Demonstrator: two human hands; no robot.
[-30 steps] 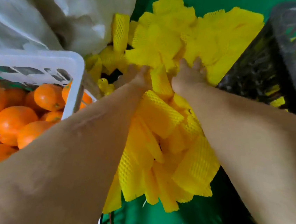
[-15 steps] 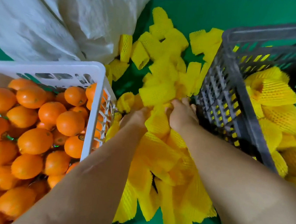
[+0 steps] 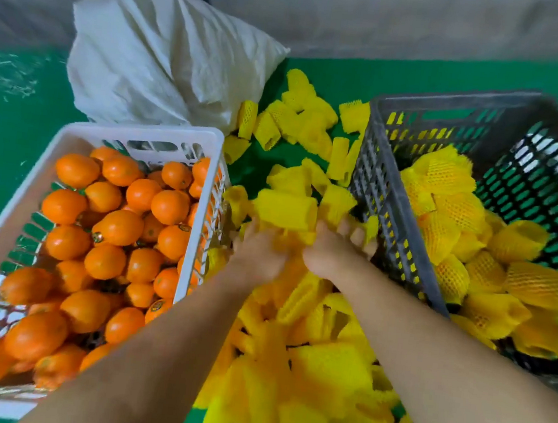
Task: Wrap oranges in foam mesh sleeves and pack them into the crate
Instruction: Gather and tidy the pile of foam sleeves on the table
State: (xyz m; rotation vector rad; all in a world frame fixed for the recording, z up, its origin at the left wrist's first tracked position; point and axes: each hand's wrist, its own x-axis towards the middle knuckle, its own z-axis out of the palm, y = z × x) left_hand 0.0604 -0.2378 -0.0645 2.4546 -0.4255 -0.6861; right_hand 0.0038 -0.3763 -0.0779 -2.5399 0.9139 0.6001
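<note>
On the left, the white basket [image 3: 205, 141] is heaped with bare oranges [image 3: 120, 229], none of them sleeved, so most of the work looks to be ahead. Behind it slumps a white sack [image 3: 163, 54]. In the middle, loose yellow foam mesh sleeves [image 3: 319, 370] lie in a pile on the green floor [image 3: 22, 115]. Both hands are down in this pile: the left hand [image 3: 259, 254] and the right hand [image 3: 332, 251] meet at one sleeve [image 3: 286, 210], fingers curled about it, though blur hides the exact hold and whether an orange is inside it. On the right, the dark crate [image 3: 385, 202] holds a layer of wrapped oranges [image 3: 446, 180] across its floor, with plenty of room above them; I judge packing is under way, well short of finished
</note>
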